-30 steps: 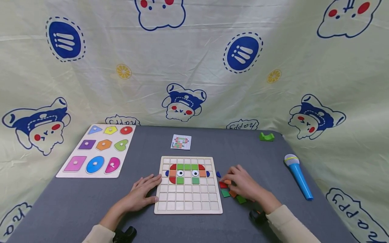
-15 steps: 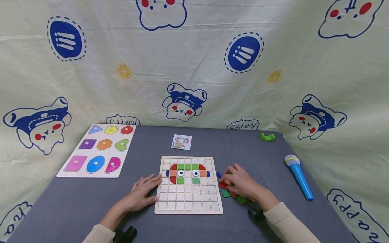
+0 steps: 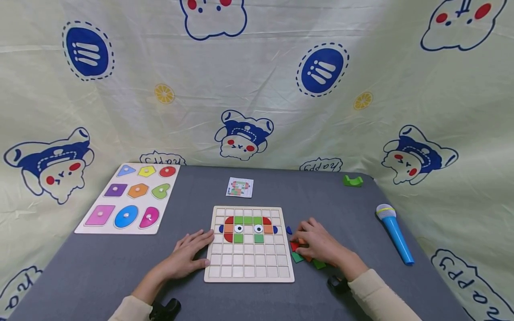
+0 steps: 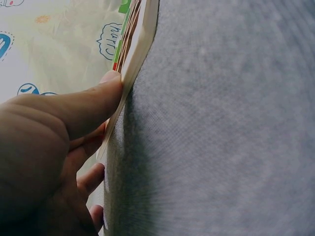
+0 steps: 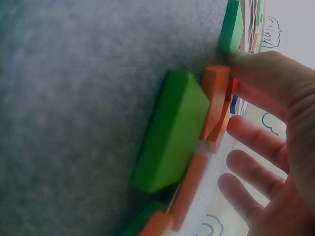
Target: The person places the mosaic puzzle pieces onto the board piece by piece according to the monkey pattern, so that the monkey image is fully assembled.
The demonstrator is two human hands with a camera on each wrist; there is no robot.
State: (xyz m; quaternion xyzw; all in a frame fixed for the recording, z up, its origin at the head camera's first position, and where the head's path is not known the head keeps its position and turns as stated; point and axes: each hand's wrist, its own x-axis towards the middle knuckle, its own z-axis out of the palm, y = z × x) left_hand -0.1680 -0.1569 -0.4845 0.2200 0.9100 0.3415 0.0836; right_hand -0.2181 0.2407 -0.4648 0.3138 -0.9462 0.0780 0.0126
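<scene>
A pale wooden grid board (image 3: 249, 272) lies mid-table, its upper rows holding green, red, orange and blue tiles and two eye tiles. My left hand (image 3: 188, 254) rests at the board's left edge, fingers extended, thumb tip against its side in the left wrist view. Right of the board, my right hand (image 3: 319, 240) bends over a small heap of loose tiles. Its thumb and index finger pinch a red tile (image 3: 294, 246), partly covered by the hand. Around it lie a green tile (image 3: 297, 257), orange tiles (image 5: 215, 98) and a brighter green tile (image 5: 172, 132).
A picture card (image 3: 239, 187) lies behind the board. A white shape puzzle (image 3: 116, 203) with knobbed pieces is at the left. On the right are a blue toy microphone (image 3: 397, 236) and a green curved block (image 3: 353, 181). A small blue tile (image 3: 288, 230) sits beside the board.
My right thumb and fingers have shifted slightly among the loose tiles, the thumb coming left to the red tile, which has turned a little. The left hand and board stay in place.
</scene>
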